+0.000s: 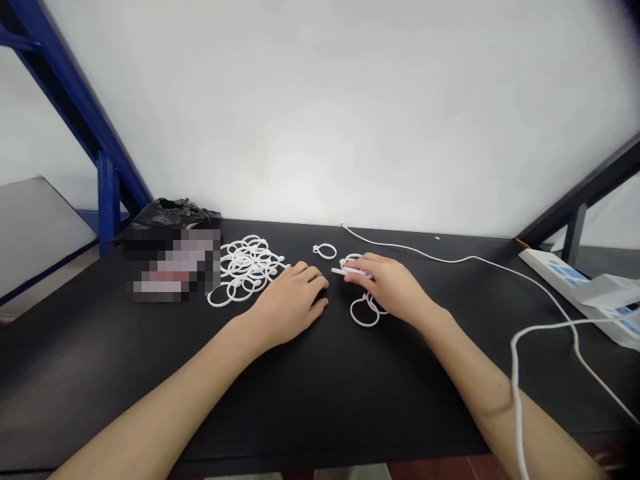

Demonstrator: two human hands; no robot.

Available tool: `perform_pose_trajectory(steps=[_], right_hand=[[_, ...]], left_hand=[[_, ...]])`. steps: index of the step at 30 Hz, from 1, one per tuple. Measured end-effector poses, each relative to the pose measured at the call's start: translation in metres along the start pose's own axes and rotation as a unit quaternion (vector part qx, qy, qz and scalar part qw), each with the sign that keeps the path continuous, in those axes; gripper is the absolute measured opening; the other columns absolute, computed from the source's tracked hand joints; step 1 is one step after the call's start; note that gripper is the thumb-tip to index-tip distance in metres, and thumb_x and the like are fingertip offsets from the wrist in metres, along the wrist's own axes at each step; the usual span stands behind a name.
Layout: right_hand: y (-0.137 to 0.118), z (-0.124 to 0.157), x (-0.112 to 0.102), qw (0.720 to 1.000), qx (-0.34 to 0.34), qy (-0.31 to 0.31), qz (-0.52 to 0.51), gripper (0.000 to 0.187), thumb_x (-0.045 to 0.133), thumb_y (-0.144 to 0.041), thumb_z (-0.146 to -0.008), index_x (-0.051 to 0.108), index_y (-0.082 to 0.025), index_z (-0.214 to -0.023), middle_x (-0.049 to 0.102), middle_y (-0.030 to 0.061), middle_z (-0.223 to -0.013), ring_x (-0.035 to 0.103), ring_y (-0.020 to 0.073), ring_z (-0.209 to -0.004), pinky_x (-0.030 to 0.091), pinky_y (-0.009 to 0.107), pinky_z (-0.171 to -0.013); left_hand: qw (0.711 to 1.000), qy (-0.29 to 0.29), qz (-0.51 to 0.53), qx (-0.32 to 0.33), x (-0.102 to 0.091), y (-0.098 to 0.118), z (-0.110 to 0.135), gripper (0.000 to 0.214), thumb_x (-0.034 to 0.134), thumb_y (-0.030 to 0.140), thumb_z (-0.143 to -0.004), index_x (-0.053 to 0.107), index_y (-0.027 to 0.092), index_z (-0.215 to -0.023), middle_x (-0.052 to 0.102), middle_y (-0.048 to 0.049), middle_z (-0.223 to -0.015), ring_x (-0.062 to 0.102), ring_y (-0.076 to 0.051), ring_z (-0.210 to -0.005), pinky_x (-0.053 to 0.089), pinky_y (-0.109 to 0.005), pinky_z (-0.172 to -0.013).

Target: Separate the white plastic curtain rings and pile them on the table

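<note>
My right hand (393, 283) pinches a white curtain ring (339, 271) between thumb and fingers, tilted nearly edge-on just above the black table (320, 400). Beneath and beside that hand lie a few more rings of the same kind, one loose ring (365, 325) nearest me. My left hand (290, 301) rests palm down on the table, thumb apart from the fingers, with no object visible in it. Its knuckles are close to the right edge of a heaped pile of white curtain rings (245, 267). A single ring (327, 251) lies farther back between the hands.
A black plastic bag (173, 213) and a blurred-out item (175, 267) sit at the left. White cable (425, 255) runs across the back and down the right side, over my right forearm. White power strips (560, 273) lie at the right edge. A white wall (320, 120) rises behind.
</note>
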State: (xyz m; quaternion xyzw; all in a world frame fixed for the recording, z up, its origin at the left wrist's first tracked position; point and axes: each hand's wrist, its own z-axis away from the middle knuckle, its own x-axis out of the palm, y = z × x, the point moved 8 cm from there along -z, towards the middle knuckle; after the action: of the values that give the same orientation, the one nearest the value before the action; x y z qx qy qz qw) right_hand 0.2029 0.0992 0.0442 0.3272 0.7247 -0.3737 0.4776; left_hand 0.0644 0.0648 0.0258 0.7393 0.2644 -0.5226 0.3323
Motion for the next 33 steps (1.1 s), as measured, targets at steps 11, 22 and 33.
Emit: perform_pose_trajectory(steps=[11, 22, 33], right_hand=[[-0.014, 0.006, -0.002, 0.998, -0.01, 0.051, 0.026, 0.03, 0.049, -0.044, -0.097, 0.069, -0.027, -0.112, 0.061, 0.0034, -0.115, 0.057, 0.0105, -0.068, 0.045, 0.028, -0.062], [-0.038, 0.007, 0.006, 0.997, -0.067, 0.016, 0.048, 0.02, 0.05, -0.033, -0.098, 0.065, -0.019, -0.096, 0.059, 0.0016, -0.086, 0.053, 0.0113, -0.066, 0.037, 0.024, -0.057], [-0.034, 0.008, -0.003, 0.996, -0.054, 0.07, -0.022, 0.012, 0.059, -0.024, -0.091, 0.063, -0.023, -0.102, 0.059, 0.0013, -0.096, 0.054, 0.0093, -0.065, 0.042, 0.024, -0.06]], left_hand=[[0.993, 0.111, -0.03, -0.037, -0.02, -0.003, 0.002, 0.024, 0.049, 0.027, -0.096, 0.059, 0.016, -0.115, 0.065, -0.0069, -0.107, 0.053, -0.025, -0.101, 0.046, -0.043, -0.09], [0.989, 0.136, 0.036, 0.047, -0.027, 0.009, 0.003, 0.009, 0.049, 0.023, -0.098, 0.057, 0.019, -0.1, 0.065, -0.0036, -0.1, 0.052, -0.021, -0.091, 0.047, -0.037, -0.081], [0.993, 0.112, 0.025, -0.007, -0.021, 0.002, 0.0, 0.009, 0.048, 0.017, -0.097, 0.051, 0.02, -0.09, 0.063, -0.0013, -0.09, 0.051, -0.02, -0.083, 0.043, -0.036, -0.075]])
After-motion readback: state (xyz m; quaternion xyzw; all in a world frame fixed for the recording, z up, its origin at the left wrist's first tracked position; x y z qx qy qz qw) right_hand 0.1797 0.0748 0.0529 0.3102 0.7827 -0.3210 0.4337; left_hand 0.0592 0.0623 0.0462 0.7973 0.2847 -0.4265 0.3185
